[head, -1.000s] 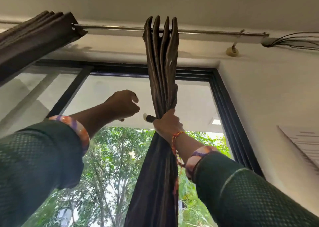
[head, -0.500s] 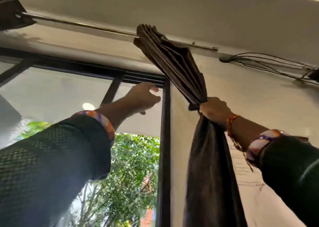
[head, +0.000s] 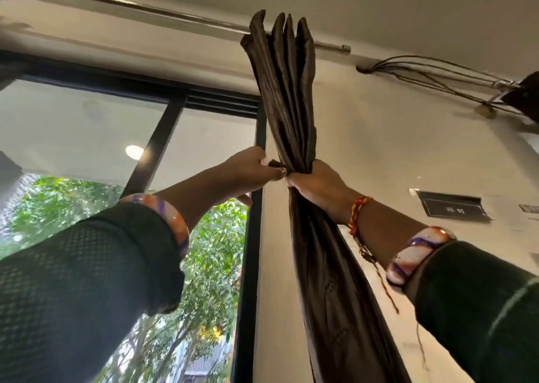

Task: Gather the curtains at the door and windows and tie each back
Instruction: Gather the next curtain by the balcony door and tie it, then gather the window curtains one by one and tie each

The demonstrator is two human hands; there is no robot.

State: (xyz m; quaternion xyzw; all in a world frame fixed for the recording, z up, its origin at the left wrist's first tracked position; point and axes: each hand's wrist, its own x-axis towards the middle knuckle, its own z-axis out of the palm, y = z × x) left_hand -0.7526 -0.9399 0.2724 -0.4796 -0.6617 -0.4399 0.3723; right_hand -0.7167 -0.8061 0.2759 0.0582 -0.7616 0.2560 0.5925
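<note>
The brown curtain point(head: 284, 97) is already bunched into tight pleats and hangs from the curtain rod point(head: 180, 13) near the rod's right end, just right of the window frame point(head: 250, 207) and against the bare wall point(head: 379, 137). So the gathering of this panel looks done. The tying does not: no tie-back band or knot shows around the cloth, and what the fingers are working at the waist of the bundle is too small to make out. At the far left end of the rod a dark scrap at the picture's edge may be a second panel, but I cannot tell its state. Other windows and the door are out of view, so most of the task may remain.

Both arms reach up and forward toward the bundle, well below the rod. The right hand point(head: 318, 184) wraps the curtain from the right, fingers curled tightly round the whole gathered bunch; its grip is closed on the cloth. The left hand point(head: 253, 169) comes in from the window side and meets the same spot, its fingertips pinching a fold at the bundle's left edge, touching the right hand's fingers. Below the hands the cloth falls loose and slightly spread.
</note>
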